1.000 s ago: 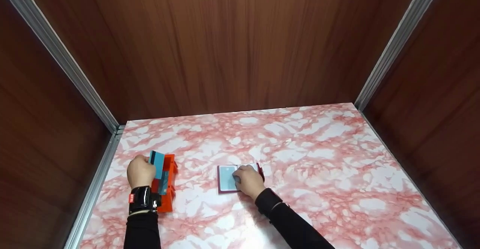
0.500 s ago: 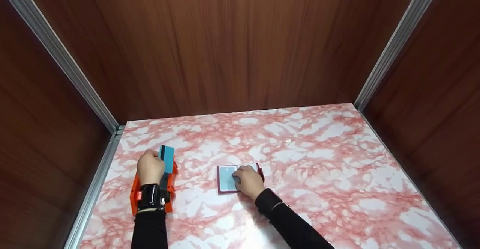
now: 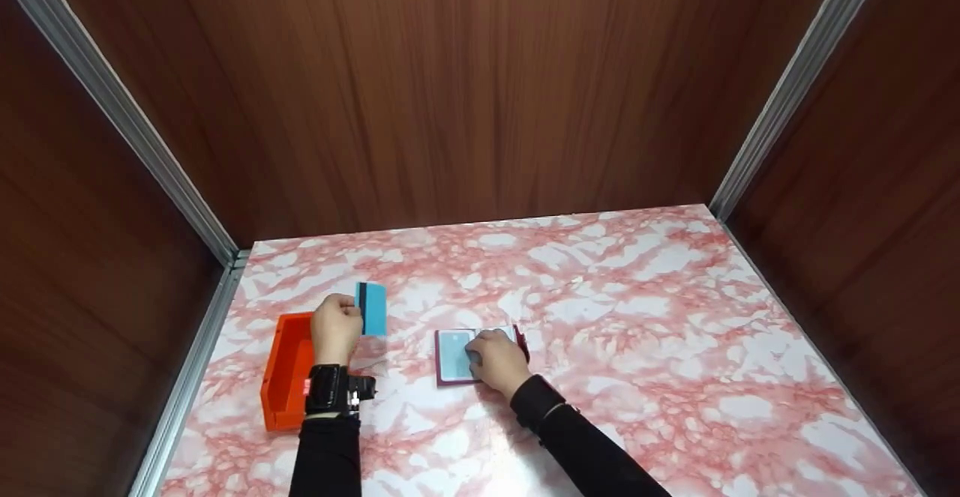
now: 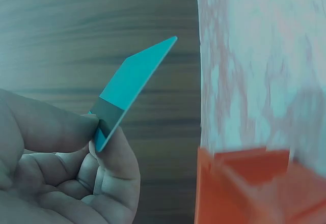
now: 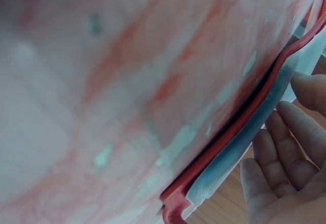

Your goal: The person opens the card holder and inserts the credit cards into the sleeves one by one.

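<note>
Left hand pinched blue card near its striped end, beside orange bin. Right hand touched open card holder; couldn't tell if it gripped.

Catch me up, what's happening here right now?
A person's left hand pinches a blue card with a dark stripe, holding it to the right of an orange bin. The right hand rests on an open, maroon-edged booklet. The card is apart from the booklet.
</note>
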`<state>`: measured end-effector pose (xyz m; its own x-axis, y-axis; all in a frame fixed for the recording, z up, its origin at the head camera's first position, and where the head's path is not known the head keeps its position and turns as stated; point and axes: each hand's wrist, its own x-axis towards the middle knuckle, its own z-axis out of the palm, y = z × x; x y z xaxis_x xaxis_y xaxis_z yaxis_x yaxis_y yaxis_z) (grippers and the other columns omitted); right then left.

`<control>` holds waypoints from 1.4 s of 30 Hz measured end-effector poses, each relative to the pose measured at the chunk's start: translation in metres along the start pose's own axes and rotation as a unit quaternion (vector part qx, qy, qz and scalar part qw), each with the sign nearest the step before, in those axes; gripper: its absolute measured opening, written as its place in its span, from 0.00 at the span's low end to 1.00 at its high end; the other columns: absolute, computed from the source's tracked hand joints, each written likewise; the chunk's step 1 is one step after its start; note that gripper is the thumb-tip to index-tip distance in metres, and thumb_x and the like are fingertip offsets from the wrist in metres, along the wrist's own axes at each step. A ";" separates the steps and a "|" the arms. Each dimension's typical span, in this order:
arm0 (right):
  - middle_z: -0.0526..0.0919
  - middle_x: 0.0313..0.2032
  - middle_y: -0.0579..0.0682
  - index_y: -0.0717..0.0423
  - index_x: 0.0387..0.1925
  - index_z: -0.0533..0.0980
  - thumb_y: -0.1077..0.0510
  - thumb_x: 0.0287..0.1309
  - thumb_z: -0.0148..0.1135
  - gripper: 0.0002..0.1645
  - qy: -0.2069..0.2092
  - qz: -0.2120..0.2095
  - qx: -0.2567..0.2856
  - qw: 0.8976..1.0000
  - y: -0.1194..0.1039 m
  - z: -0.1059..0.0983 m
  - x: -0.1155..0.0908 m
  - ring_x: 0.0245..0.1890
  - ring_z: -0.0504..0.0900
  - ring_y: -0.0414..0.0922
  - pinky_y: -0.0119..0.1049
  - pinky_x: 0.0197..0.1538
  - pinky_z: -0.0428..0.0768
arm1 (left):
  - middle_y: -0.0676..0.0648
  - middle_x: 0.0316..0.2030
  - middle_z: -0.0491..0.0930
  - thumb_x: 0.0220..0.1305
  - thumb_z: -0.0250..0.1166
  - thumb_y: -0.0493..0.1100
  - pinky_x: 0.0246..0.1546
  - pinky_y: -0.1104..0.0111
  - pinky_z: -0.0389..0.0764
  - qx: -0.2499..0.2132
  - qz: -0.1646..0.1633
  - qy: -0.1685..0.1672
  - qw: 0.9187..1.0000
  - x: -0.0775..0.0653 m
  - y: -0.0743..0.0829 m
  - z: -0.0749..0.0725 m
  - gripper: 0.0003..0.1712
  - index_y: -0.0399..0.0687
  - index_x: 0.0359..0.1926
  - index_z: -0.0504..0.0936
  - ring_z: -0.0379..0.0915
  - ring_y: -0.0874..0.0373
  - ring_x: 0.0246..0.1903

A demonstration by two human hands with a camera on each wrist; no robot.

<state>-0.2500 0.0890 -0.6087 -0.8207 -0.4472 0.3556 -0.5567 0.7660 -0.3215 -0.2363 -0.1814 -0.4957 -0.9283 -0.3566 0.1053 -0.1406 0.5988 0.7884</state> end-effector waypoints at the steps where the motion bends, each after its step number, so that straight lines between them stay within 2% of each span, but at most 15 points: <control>1: 0.82 0.35 0.47 0.53 0.35 0.85 0.62 0.41 0.73 0.14 0.000 -0.001 0.000 1.000 0.000 0.000 0.000 0.38 0.79 0.50 0.40 0.40 0.80 | 0.30 0.43 0.80 0.66 0.52 0.32 0.48 0.49 0.75 -0.004 0.005 0.001 1.000 -0.001 0.001 0.003 0.14 0.27 0.47 0.78 0.76 0.38 0.43; 5: 0.82 0.36 0.48 0.54 0.37 0.85 0.62 0.42 0.72 0.14 -0.002 0.000 0.002 1.000 0.000 -0.001 0.000 0.39 0.79 0.51 0.41 0.42 0.80 | 0.31 0.43 0.81 0.65 0.53 0.32 0.46 0.50 0.75 -0.017 0.020 0.000 1.000 -0.004 0.007 0.017 0.14 0.27 0.47 0.79 0.76 0.38 0.41; 11: 0.83 0.38 0.50 0.56 0.40 0.85 0.61 0.47 0.73 0.15 -0.011 0.008 0.024 1.000 0.002 -0.004 -0.001 0.40 0.80 0.51 0.41 0.44 0.80 | 0.33 0.41 0.82 0.62 0.55 0.31 0.46 0.51 0.77 -0.032 0.021 -0.009 0.999 -0.007 0.016 0.036 0.13 0.28 0.45 0.80 0.78 0.40 0.42; 18: 0.84 0.40 0.55 0.62 0.45 0.83 0.61 0.54 0.69 0.15 0.002 0.027 0.093 0.995 0.005 -0.015 0.002 0.44 0.81 0.54 0.46 0.49 0.78 | 0.33 0.41 0.82 0.63 0.57 0.31 0.49 0.51 0.75 -0.048 0.030 -0.028 0.998 -0.013 0.026 0.052 0.12 0.29 0.45 0.80 0.77 0.40 0.43; 23: 0.84 0.42 0.58 0.67 0.50 0.79 0.61 0.60 0.67 0.19 0.020 0.069 0.162 0.984 0.005 -0.031 0.009 0.44 0.82 0.55 0.47 0.51 0.78 | 0.36 0.36 0.82 0.60 0.58 0.31 0.46 0.52 0.76 -0.056 0.046 -0.026 0.997 -0.017 0.031 0.066 0.10 0.30 0.41 0.81 0.78 0.42 0.39; 29: 0.83 0.40 0.57 0.68 0.53 0.76 0.61 0.65 0.62 0.18 0.043 0.127 0.235 0.963 0.006 -0.045 0.016 0.43 0.82 0.54 0.47 0.50 0.79 | 0.39 0.34 0.82 0.59 0.60 0.30 0.42 0.54 0.78 -0.068 0.051 -0.045 0.995 -0.023 0.033 0.084 0.06 0.33 0.38 0.80 0.79 0.45 0.36; 33: 0.83 0.38 0.56 0.69 0.52 0.76 0.62 0.65 0.62 0.17 0.062 0.141 0.263 0.952 0.009 -0.047 0.018 0.40 0.82 0.52 0.46 0.48 0.80 | 0.40 0.33 0.81 0.58 0.60 0.29 0.41 0.55 0.78 -0.069 0.055 -0.054 0.995 -0.028 0.035 0.096 0.05 0.34 0.37 0.79 0.78 0.46 0.36; 42: 0.83 0.34 0.54 0.68 0.50 0.77 0.62 0.65 0.61 0.16 0.090 0.160 0.294 0.938 0.007 -0.049 0.020 0.37 0.83 0.51 0.42 0.44 0.81 | 0.42 0.31 0.80 0.57 0.62 0.29 0.40 0.55 0.78 -0.081 0.065 -0.063 0.993 -0.035 0.041 0.114 0.05 0.35 0.36 0.78 0.77 0.47 0.36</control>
<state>-0.2642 0.1079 -0.5609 -0.9525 -0.1113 0.2834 -0.3031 0.4369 -0.8469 -0.2486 -0.0626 -0.5359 -0.9721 -0.1856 0.1434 0.0301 0.5076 0.8611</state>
